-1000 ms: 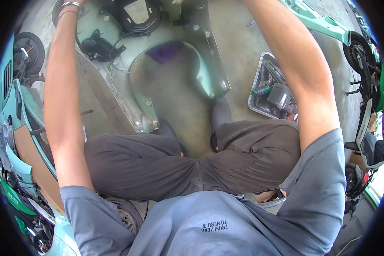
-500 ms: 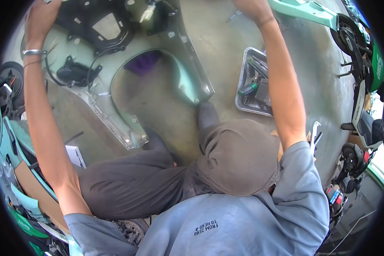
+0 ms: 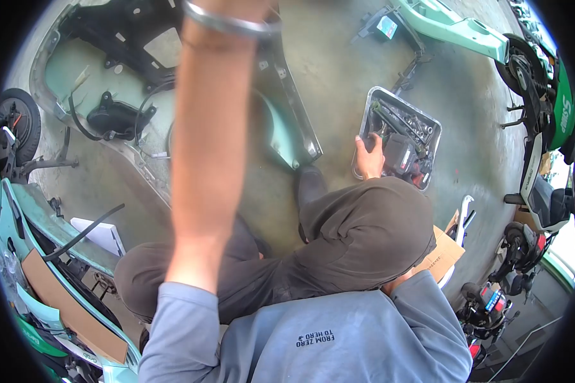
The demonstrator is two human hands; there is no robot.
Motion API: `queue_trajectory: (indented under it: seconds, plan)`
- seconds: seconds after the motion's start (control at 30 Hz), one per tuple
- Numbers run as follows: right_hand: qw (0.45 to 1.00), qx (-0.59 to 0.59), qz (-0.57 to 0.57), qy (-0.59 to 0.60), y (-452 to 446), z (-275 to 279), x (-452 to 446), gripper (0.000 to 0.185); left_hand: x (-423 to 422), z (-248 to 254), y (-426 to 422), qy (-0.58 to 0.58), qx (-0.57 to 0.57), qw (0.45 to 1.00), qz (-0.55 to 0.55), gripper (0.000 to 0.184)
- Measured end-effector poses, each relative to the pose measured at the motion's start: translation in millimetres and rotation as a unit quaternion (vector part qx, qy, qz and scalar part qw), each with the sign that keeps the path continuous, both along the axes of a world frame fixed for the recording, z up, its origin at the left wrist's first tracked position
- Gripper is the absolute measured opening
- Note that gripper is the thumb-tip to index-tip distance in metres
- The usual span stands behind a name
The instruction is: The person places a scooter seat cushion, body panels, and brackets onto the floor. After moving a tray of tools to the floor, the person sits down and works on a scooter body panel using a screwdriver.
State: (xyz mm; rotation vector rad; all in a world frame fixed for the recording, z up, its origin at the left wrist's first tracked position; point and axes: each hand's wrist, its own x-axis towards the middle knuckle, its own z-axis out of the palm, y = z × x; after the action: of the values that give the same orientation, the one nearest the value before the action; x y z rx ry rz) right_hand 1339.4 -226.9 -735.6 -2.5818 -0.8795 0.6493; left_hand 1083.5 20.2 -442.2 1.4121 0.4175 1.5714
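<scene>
My right hand is at the left side of a grey tray. Its thumb and fingers are apart over the tray's edge, nearest to the tools inside. In the tray lie a black battery-like block and several metal tools. My left hand is raised close to the camera, mostly cut off by the top of the view, so its fingers are hidden. A metal bangle circles that wrist. Behind the left forearm lies a large mint-green scooter body panel with a black plastic part attached.
A mint-green frame-like part and a dark bracket with a cable lie beyond the tray. Scooters line the right side. At left are more panels, a wheel and cardboard. Another cardboard piece lies beside my knee.
My right hand has come down from the top of the view to the tray. My left arm has swung right, across the panel. The green-handled tool seen in the tray earlier no longer shows.
</scene>
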Motion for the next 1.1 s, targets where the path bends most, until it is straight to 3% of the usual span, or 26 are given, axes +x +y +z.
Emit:
queue_trajectory:
  seconds: [0.03, 0.07, 0.13, 0.2, 0.23, 0.27, 0.33, 0.37, 0.4, 0.43, 0.47, 0.53, 0.6, 0.67, 0.73, 0.8, 0.9, 0.97, 1.0, 1.03, 1.1]
  plan:
    - [0.996, 0.015, -0.052, 0.072, 7.3, 23.5, -8.4, 0.053, 3.9, -16.1, -14.4, -0.063, -0.049, 0.994, -0.068, 0.026]
    - [0.966, 0.057, -0.121, 0.22, 7.0, 28.8, -0.8, 0.049, 7.8, -32.0, -28.7, -0.126, -0.099, 0.979, -0.127, 0.027]
    - [0.947, 0.063, -0.157, 0.273, 1.2, 69.1, 3.6, 0.038, 9.2, -89.3, -70.7, -0.219, -0.241, 0.903, -0.281, 0.031]
    - [0.951, 0.168, 0.133, 0.224, -37.4, 101.4, 27.7, 0.034, 21.2, -159.9, -101.0, -0.271, -0.379, 0.813, -0.349, 0.033]
    - [0.934, 0.176, 0.027, 0.31, -26.4, 141.8, 16.7, 0.034, 35.4, -187.3, -110.8, -0.337, -0.483, 0.743, -0.319, 0.034]
    - [0.9, 0.195, -0.09, 0.38, -15.3, 182.1, 5.7, 0.034, 45.8, -207.1, -118.1, -0.309, -0.512, 0.752, -0.277, 0.033]
    - [0.883, 0.199, -0.128, 0.407, -10.3, 230.8, 7.0, 0.036, 54.2, -241.6, -115.0, -0.26, -0.537, 0.763, -0.248, 0.032]
    - [0.867, 0.208, -0.14, 0.431, -11.5, 246.2, 14.5, 0.037, 54.2, -249.4, -111.3, -0.213, -0.558, 0.774, -0.209, 0.032]
    - [0.88, 0.249, -0.157, 0.372, -8.4, 264.1, 5.1, 0.039, 54.3, -253.1, -110.4, -0.163, -0.582, 0.777, -0.172, 0.032]
    - [0.872, 0.206, -0.096, 0.433, -9.4, 294.0, 7.0, 0.042, 52.7, -256.0, -103.1, -0.168, -0.599, 0.77, -0.14, 0.03]
    - [0.89, 0.253, -0.086, 0.368, -8.0, 304.7, 2.3, 0.042, 57.0, -267.9, -96.8, -0.179, -0.602, 0.773, -0.084, 0.028]
    - [0.876, 0.328, -0.018, 0.352, -3.9, 319.6, -0.3, 0.042, 60.9, -280.1, -89.5, -0.202, -0.626, 0.752, 0.034, 0.025]
    - [0.891, 0.33, -0.005, 0.311, 9.7, 316.9, -5.3, 0.044, 65.4, -281.8, -91.0, -0.25, -0.639, 0.727, 0.028, 0.027]
    - [0.912, 0.211, 0.162, 0.312, 20.0, 295.7, -6.6, 0.038, 71.3, -274.5, -97.8, -0.302, -0.652, 0.695, 0.023, 0.028]
    - [0.923, 0.156, 0.097, 0.337, 14.2, 257.2, -19.2, 0.044, 81.6, -261.2, -118.6, -0.303, -0.678, 0.669, 0.027, 0.035]
    - [0.94, 0.087, 0.13, 0.303, -18.0, 205.7, -1.8, 0.046, 91.4, -252.7, -140.0, -0.257, -0.712, 0.646, 0.105, 0.041]
    - [0.949, 0.034, 0.14, 0.279, -44.0, 179.2, -12.5, 0.05, 90.5, -268.8, -163.6, -0.242, -0.724, 0.631, 0.139, 0.04]
    - [0.947, 0.045, 0.109, 0.3, -52.1, 170.5, -22.7, 0.053, 86.8, -283.3, -171.5, -0.202, -0.687, 0.691, 0.102, 0.037]
    - [0.946, 0.041, 0.107, 0.302, -54.0, 169.1, -27.0, 0.056, 86.1, -290.9, -172.6, -0.197, -0.689, 0.69, 0.1, 0.037]
    - [0.947, 0.04, 0.1, 0.303, -56.1, 165.4, -32.1, 0.056, 82.7, -293.3, -170.0, -0.11, -0.667, 0.729, 0.107, 0.035]
    - [0.928, 0.022, 0.075, 0.365, -60.2, 149.5, -39.9, 0.082, 80.9, -295.2, -165.8, 0.053, -0.619, 0.774, 0.122, 0.032]
